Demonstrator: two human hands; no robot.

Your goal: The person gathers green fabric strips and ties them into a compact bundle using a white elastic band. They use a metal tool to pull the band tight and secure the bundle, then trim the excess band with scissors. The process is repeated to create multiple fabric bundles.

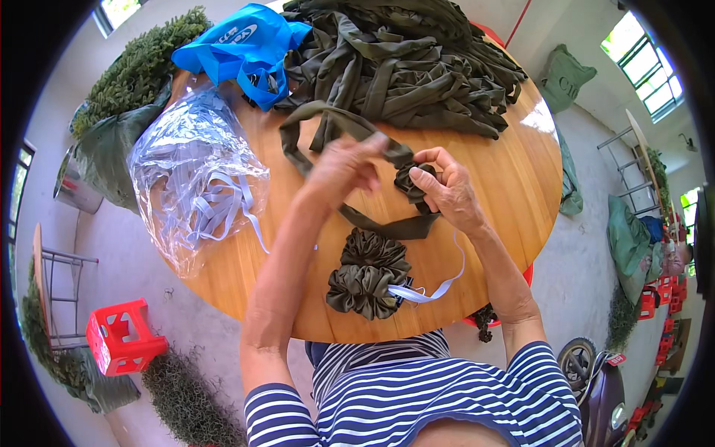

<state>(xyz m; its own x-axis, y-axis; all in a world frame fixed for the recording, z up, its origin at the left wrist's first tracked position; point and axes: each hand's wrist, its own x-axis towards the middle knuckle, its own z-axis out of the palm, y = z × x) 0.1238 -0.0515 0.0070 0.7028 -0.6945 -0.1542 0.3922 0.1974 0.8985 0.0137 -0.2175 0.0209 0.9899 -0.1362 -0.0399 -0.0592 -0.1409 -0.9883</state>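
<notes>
My right hand (453, 192) pinches a dark olive fabric strip where it is bunched into gathers (408, 186). From there the loose strip (320, 109) loops round to the left and back over the table. My left hand (344, 173) is over the loop's middle, smeared by motion, so its grip does not show. Nearer to me lies a bundle of ruched olive fabric (365, 279), with a white elastic band (436, 293) trailing from its right side and curving up toward my right hand.
A big heap of olive fabric strips (402, 74) covers the far side of the round wooden table (514, 223). At the left are a blue bag (246, 45) and a clear plastic bag of white elastic (197, 179). A red stool (126, 337) stands on the floor.
</notes>
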